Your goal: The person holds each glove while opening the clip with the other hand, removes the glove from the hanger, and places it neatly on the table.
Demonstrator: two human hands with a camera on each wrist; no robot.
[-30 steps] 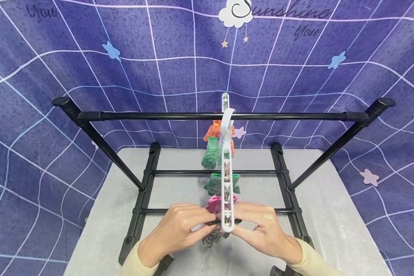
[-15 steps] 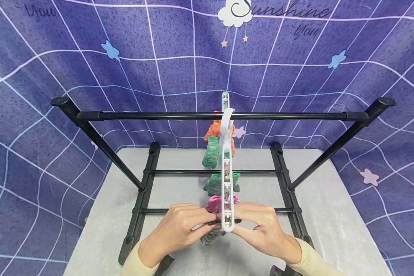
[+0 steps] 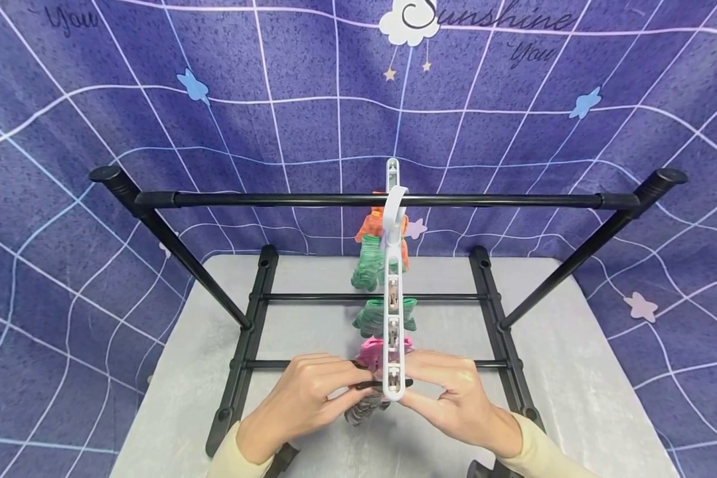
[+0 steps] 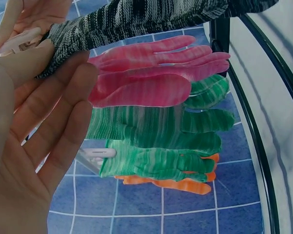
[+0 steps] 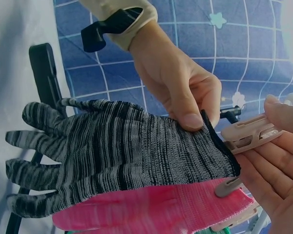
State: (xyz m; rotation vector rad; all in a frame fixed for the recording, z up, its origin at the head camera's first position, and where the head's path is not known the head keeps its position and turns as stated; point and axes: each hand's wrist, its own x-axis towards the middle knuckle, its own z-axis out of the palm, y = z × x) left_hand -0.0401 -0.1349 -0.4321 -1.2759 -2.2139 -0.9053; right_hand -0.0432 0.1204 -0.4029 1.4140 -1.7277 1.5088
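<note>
In front of you, 1 black-and-grey striped knit glove [image 5: 122,151] hangs fingers-down, its black-edged cuff [image 5: 195,151] uppermost; 1 beige plastic clip [image 5: 244,128] sits at the cuff's edge.

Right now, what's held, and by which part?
Left hand: the black-and-grey striped knit glove, by its cuff. Right hand: a beige plastic clip, by the end away from the glove.

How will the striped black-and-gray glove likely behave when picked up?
The glove is probably floppy, being knit fabric. It seems light, since the left hand pinches just its cuff. Slipping looks unlikely, given the knit's textured surface.
</note>
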